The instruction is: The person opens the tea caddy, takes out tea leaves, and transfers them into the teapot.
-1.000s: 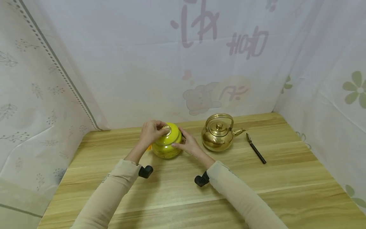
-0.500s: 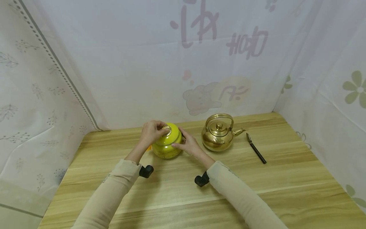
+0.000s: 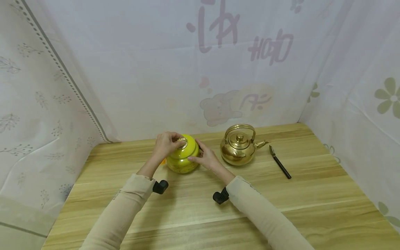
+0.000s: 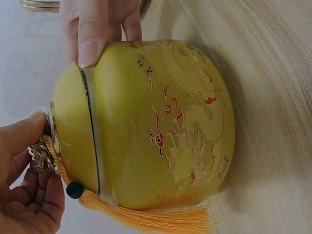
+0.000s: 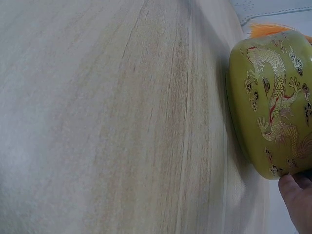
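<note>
A round yellow jar with a dragon pattern stands on the table. My left hand pinches the gold knob on top of its yellow lid. In the left wrist view the lid sits on the jar, with a thin dark seam between them. An orange tassel with a dark bead hangs from the knob by a cord. On the jar's right side my right hand holds the body, thumb in front. Its other fingers are partly hidden behind the jar.
To the right of the jar stands a gold kettle with a raised handle, its spout turned right. Beyond it a black-handled pen-like tool lies on the wooden table. Printed cloth encloses the back and sides.
</note>
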Demonstrator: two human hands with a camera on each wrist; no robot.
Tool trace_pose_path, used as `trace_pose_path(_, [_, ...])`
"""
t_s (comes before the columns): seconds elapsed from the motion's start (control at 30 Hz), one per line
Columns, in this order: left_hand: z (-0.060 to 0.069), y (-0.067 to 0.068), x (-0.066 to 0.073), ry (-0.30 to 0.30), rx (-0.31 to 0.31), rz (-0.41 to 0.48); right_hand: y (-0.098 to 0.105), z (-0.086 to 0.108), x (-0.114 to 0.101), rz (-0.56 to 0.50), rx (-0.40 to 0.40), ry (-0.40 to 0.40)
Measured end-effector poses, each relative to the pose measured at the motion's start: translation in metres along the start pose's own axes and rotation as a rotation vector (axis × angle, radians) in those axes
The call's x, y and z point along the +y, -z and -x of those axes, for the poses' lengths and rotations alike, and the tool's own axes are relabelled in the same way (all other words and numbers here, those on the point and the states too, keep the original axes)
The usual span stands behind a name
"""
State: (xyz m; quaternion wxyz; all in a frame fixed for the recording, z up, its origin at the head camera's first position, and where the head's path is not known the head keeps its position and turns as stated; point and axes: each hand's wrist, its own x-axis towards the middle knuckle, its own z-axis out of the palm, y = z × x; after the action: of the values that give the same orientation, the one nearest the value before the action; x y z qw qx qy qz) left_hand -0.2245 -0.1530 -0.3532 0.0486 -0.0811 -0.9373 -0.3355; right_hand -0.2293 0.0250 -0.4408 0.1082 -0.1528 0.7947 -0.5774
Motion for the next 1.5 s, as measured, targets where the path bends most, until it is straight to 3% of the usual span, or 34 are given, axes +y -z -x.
trace_pose_path(0.27, [0.002,-0.005,-0.003,-0.037,0.002,-0.014,-0.001,0.001,0.001,-0.002,-0.004,-0.004])
trace_pose_path(1.0, [0.003,-0.014,-0.012,0.033,0.044,0.079,-0.001,0.001,0.001,0.007,-0.005,0.010])
trace_pose_path(1.5, [0.004,-0.013,-0.012,0.072,0.005,0.136,0.002,0.002,-0.001,0.100,-0.001,0.028])
